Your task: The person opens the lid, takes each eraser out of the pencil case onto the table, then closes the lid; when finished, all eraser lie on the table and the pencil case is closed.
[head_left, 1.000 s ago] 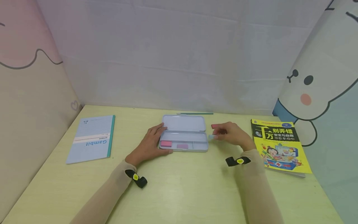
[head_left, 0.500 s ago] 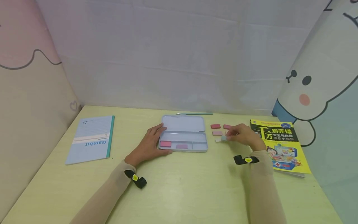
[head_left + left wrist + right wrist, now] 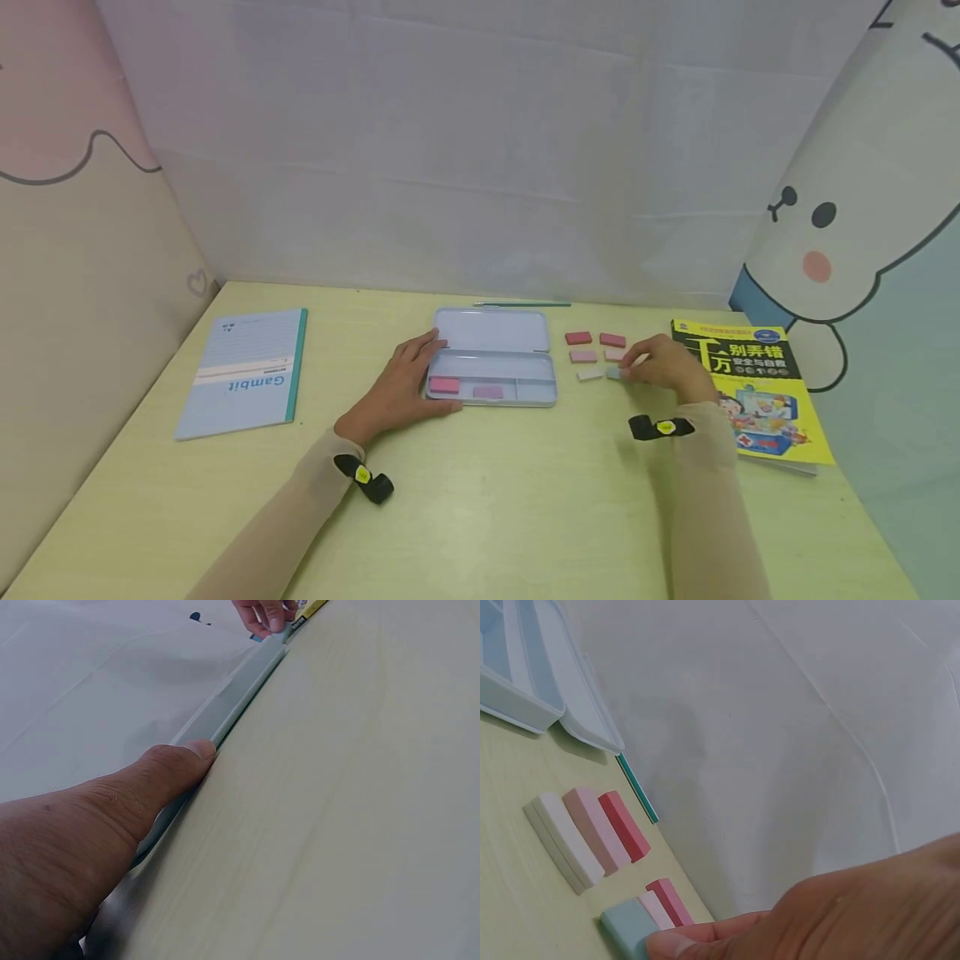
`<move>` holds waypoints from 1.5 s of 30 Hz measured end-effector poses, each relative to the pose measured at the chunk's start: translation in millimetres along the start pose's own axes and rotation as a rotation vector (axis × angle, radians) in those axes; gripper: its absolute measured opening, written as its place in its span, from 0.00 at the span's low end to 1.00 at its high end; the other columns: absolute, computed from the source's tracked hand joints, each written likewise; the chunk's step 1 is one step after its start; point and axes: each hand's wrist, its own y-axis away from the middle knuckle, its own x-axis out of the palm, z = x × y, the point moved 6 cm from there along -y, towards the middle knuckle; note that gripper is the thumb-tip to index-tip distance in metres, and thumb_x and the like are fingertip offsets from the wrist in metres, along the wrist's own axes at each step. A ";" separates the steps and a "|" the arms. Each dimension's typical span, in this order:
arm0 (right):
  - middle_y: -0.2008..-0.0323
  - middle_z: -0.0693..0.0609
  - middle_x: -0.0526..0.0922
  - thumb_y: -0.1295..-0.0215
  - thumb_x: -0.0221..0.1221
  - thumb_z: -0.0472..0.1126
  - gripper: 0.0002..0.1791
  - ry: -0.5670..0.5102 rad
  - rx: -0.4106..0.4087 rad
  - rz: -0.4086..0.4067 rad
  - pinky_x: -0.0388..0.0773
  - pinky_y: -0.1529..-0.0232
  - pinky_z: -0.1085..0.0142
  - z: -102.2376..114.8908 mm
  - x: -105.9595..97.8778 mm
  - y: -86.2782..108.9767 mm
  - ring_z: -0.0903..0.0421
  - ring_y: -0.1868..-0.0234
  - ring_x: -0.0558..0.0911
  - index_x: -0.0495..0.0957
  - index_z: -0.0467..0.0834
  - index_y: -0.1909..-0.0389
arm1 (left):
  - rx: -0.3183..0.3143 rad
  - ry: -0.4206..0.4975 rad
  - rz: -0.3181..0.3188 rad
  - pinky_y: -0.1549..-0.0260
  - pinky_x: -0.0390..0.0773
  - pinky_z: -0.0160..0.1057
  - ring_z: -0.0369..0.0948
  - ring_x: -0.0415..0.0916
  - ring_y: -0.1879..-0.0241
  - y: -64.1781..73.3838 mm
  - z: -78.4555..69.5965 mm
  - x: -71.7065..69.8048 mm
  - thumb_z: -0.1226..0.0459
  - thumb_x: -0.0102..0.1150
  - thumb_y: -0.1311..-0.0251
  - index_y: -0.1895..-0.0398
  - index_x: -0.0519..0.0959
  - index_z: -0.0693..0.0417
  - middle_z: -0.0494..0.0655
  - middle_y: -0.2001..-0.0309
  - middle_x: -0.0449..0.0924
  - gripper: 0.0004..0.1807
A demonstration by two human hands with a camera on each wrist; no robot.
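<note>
A pale blue pencil case (image 3: 536,367) lies open on the table with its lid folded back. My left hand (image 3: 401,387) grips the case's left end, the thumb (image 3: 180,761) along the front wall and the fingers round the left side. Inside the case lie a pink eraser (image 3: 444,386) and a lilac eraser (image 3: 488,392). My right hand (image 3: 663,367) pinches a pale blue-green eraser (image 3: 630,928) beside a white eraser (image 3: 562,840). Behind these stand two light pink erasers (image 3: 582,357) and two darker ones (image 3: 578,338), making two columns right of the case.
A light blue notebook (image 3: 243,375) lies at the left. At the right, a yellow and black book (image 3: 765,417) sits close to my right wrist. A thin green paintbrush-like stick (image 3: 525,304) lies behind the case, near the back curtain (image 3: 450,167).
My right hand has moved right from the case's side, carrying the blue-green eraser to the right of the white one. The white eraser and the ones behind have come into sight. My left hand stays put.
</note>
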 end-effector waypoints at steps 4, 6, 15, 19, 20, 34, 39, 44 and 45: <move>0.37 0.30 0.80 0.27 0.66 0.44 0.14 -0.008 0.071 -0.024 0.77 0.40 0.39 -2.7 0.1 0.3 0.37 0.45 0.77 0.88 0.40 0.49 | 0.000 -0.001 0.000 0.19 0.63 0.64 0.57 0.52 0.16 -0.5 1.4 0.4 0.38 0.77 0.45 0.16 0.62 0.51 0.51 0.12 0.52 0.58; 0.36 0.30 0.80 0.27 0.66 0.44 0.14 -0.016 0.089 -0.035 0.77 0.39 0.39 -3.1 -0.3 0.9 0.36 0.45 0.77 0.88 0.40 0.48 | -0.004 -0.002 0.003 0.19 0.62 0.63 0.56 0.52 0.16 -0.8 2.2 0.8 0.38 0.77 0.45 0.16 0.61 0.50 0.51 0.12 0.51 0.58; 0.45 0.34 0.87 0.26 0.65 0.47 0.16 -0.067 0.056 -0.083 0.81 0.50 0.51 -3.3 -5.5 -2.0 0.43 0.51 0.83 0.88 0.41 0.46 | -0.005 -0.002 0.004 0.19 0.63 0.63 0.57 0.52 0.16 -1.2 0.9 1.0 0.37 0.77 0.45 0.16 0.62 0.51 0.51 0.12 0.52 0.58; 0.44 0.36 0.87 0.24 0.65 0.52 0.23 -0.161 0.002 -0.055 0.81 0.51 0.55 4.3 -4.9 -1.8 0.46 0.53 0.85 0.85 0.41 0.40 | -0.009 0.006 0.007 0.19 0.62 0.63 0.57 0.52 0.16 -1.1 0.5 0.9 0.38 0.77 0.45 0.16 0.62 0.51 0.51 0.12 0.52 0.58; 0.43 0.37 0.87 0.25 0.65 0.54 0.24 -0.182 -0.010 -0.047 0.81 0.50 0.56 6.6 -4.4 -1.4 0.46 0.52 0.84 0.84 0.41 0.38 | -0.009 0.005 0.008 0.19 0.62 0.63 0.57 0.52 0.16 -1.1 0.4 0.8 0.38 0.77 0.45 0.16 0.62 0.51 0.51 0.12 0.52 0.58; 0.34 0.34 0.83 0.18 0.57 0.42 0.23 -0.423 -0.452 0.177 0.83 0.38 0.52 61.6 15.2 3.4 0.37 0.41 0.87 0.77 0.40 0.28 | -0.012 0.018 0.006 0.19 0.62 0.63 0.57 0.52 0.15 0.4 -2.2 -1.8 0.39 0.78 0.45 0.16 0.62 0.52 0.52 0.12 0.52 0.58; 0.41 0.34 0.87 0.19 0.56 0.38 0.20 -0.409 -0.504 0.225 0.85 0.39 0.51 77.5 29.9 -0.5 0.38 0.42 0.86 0.78 0.35 0.32 | -0.013 0.014 0.005 0.19 0.62 0.64 0.57 0.52 0.15 0.2 -0.7 -0.9 0.38 0.77 0.45 0.16 0.62 0.52 0.51 0.12 0.52 0.58; 0.43 0.44 0.90 0.22 0.61 0.39 0.18 -0.379 -0.461 0.228 0.80 0.36 0.59 90.4 44.2 -2.4 0.48 0.38 0.84 0.83 0.43 0.35 | -0.011 0.009 0.005 0.19 0.62 0.63 0.57 0.51 0.15 -0.6 0.9 0.1 0.38 0.78 0.45 0.16 0.61 0.51 0.51 0.12 0.51 0.58; 0.44 0.45 0.91 0.23 0.62 0.39 0.18 -0.374 -0.461 0.225 0.80 0.36 0.61 93.5 46.2 -2.2 0.48 0.38 0.83 0.83 0.44 0.35 | -0.009 0.007 0.005 0.19 0.62 0.63 0.56 0.51 0.15 -0.7 1.0 0.2 0.38 0.78 0.45 0.16 0.61 0.51 0.50 0.12 0.51 0.58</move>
